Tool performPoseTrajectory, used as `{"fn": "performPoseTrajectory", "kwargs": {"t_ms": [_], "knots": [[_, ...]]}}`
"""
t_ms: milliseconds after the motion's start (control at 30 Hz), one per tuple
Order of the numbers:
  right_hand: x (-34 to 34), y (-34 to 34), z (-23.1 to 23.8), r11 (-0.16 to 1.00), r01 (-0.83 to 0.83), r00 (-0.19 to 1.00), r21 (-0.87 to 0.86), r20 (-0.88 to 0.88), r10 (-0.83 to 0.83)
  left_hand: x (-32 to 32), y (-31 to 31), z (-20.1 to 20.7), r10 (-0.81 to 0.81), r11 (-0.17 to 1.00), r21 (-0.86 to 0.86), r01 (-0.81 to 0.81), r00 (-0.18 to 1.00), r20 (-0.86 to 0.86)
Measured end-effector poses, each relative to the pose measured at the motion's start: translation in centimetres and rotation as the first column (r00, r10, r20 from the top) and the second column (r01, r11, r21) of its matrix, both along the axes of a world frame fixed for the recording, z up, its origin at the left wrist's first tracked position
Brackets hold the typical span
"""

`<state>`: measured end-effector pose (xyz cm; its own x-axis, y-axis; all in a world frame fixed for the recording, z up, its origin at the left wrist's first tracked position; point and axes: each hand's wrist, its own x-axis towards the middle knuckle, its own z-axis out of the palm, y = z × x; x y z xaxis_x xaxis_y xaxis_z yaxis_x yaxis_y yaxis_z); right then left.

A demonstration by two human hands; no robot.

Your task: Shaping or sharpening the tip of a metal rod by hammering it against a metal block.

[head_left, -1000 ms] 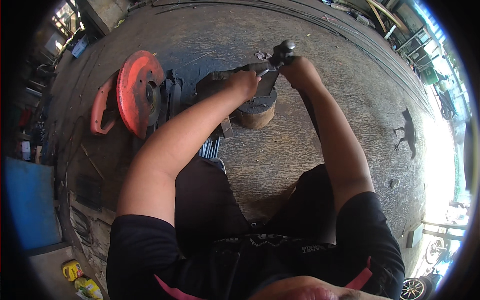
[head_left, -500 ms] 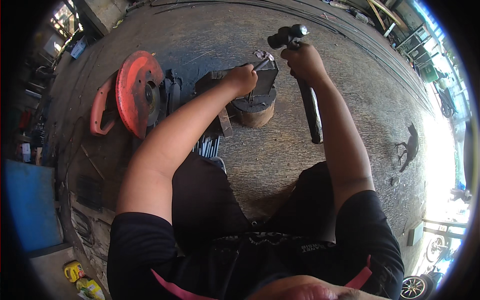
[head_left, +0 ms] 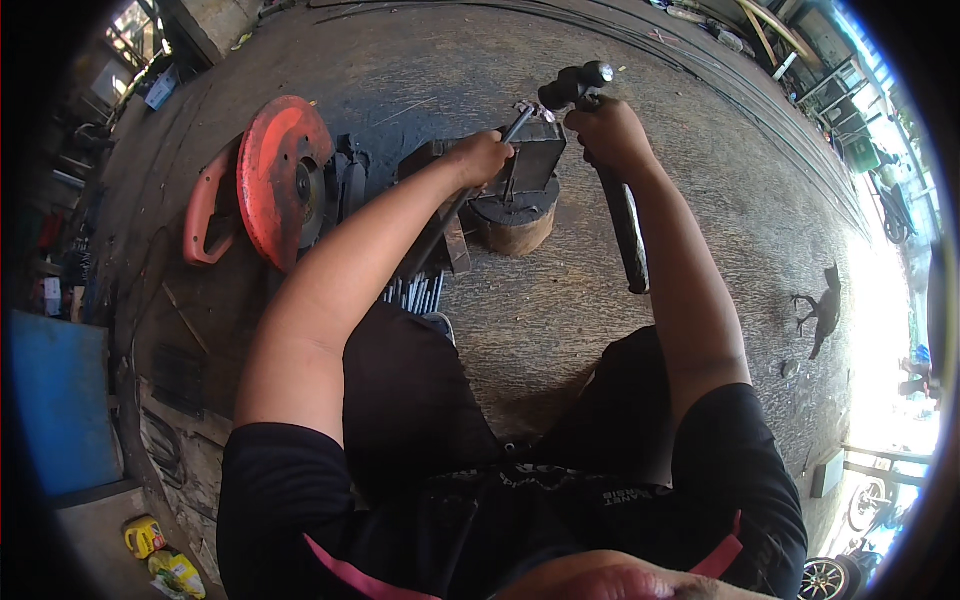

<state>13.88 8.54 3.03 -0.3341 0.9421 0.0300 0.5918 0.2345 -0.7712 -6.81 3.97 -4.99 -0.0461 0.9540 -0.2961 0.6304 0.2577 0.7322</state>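
Observation:
My left hand [head_left: 482,160] is closed around a dark metal rod [head_left: 432,240]. The rod slants through the fist, and its far end rises over a dark metal block [head_left: 538,165] on a round wooden stump [head_left: 522,237]. Beyond the block lies a small crumpled pale scrap [head_left: 543,113]. To the right of the block, my right hand [head_left: 612,132] grips a ball-peen hammer [head_left: 576,86] close below its head. The hammer's long handle hangs back toward my right knee, clear of the block.
A red cut-off saw [head_left: 272,180] stands left of the block. Several short metal rods [head_left: 415,293] lie beside my left knee. Long thin bars [head_left: 700,85] stretch across the floor at the back. A dark bird [head_left: 826,310] is at the right.
The rod has tilted in my left hand, and its length below the fist now shows. The hammer head sits slightly lower. The bird on the right has shifted.

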Motion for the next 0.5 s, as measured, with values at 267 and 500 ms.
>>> {"fn": "performPoseTrajectory", "kwargs": {"t_ms": [267, 500], "knots": [[0.0, 0.0, -0.4, 0.999, 0.016, 0.999, -0.05, 0.031, -0.014, -0.6, -0.8, 0.6, -0.178, 0.979, 0.073, 0.192, 0.97, -0.166], [1.0, 1.1, -2.6, 0.996, 0.052, 0.99, -0.073, 0.133, -0.042, 0.9, -1.9, 1.9, 0.064, 0.971, 0.235, 0.038, 0.909, -0.411]]}}
